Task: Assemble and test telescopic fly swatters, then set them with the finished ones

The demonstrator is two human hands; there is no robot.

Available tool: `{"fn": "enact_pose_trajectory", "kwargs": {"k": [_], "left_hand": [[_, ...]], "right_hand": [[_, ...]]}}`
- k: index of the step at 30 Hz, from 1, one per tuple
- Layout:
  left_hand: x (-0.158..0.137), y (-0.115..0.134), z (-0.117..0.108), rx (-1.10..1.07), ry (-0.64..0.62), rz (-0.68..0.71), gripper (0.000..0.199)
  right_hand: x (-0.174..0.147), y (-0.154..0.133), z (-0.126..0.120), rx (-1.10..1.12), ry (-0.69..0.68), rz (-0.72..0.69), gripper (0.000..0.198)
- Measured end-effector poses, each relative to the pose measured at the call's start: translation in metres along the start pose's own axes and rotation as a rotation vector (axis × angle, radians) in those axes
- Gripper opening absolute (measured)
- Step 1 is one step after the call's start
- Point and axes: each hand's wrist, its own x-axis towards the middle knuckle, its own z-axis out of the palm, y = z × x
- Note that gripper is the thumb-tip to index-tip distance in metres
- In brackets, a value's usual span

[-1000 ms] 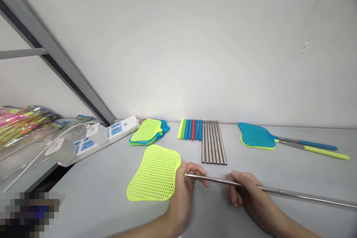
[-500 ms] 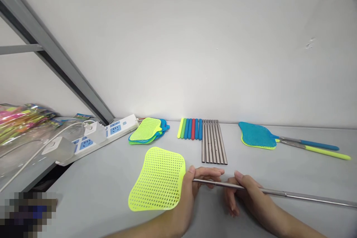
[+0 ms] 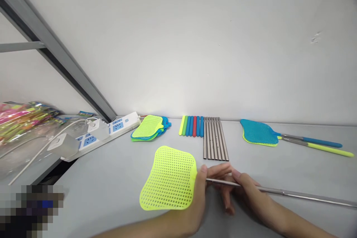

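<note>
My left hand [image 3: 201,193] pinches the neck of a yellow fly swatter head [image 3: 169,178], a perforated paddle held just above the table. From that neck a thin telescopic metal rod [image 3: 295,194] runs out to the right, extended in sections past the frame's edge. My right hand [image 3: 249,189] is closed round the rod, thumb on top, with its fingertips close to those of my left hand. The joint between paddle and rod is hidden behind my left thumb.
Behind my hands lie a row of metal tubes [image 3: 214,139] and several coloured handles [image 3: 191,126]. Loose swatter heads [image 3: 147,126] are stacked beside a power strip [image 3: 119,126]. Two swatters with handles [image 3: 259,133] lie at the right. Plastic-wrapped goods [image 3: 25,119] are at far left.
My left hand and the yellow swatter head have shifted right, closing the gap to my right hand. Less rod shows between the hands. The view has moved slightly.
</note>
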Motion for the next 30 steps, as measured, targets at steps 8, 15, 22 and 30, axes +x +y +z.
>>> {"fn": "enact_pose_trajectory", "kwargs": {"k": [8, 15, 22, 30], "left_hand": [[-0.0024, -0.0016, -0.0003, 0.034, -0.051, -0.030, 0.061], [-0.0053, 0.0001, -0.0017, 0.105, -0.084, -0.049, 0.059], [-0.0094, 0.0065, -0.0026, 0.339, -0.021, -0.023, 0.048], [-0.0070, 0.0058, 0.0046, 0.056, -0.018, -0.046, 0.048]], "right_hand": [[-0.0021, -0.0092, 0.0061, 0.001, -0.032, 0.009, 0.056], [-0.0008, -0.0110, 0.0078, -0.065, -0.048, 0.016, 0.048], [0.0013, -0.0073, 0.0054, -0.061, -0.065, 0.021, 0.047], [0.0044, -0.0044, 0.0046, 0.010, -0.022, 0.059, 0.055]]}}
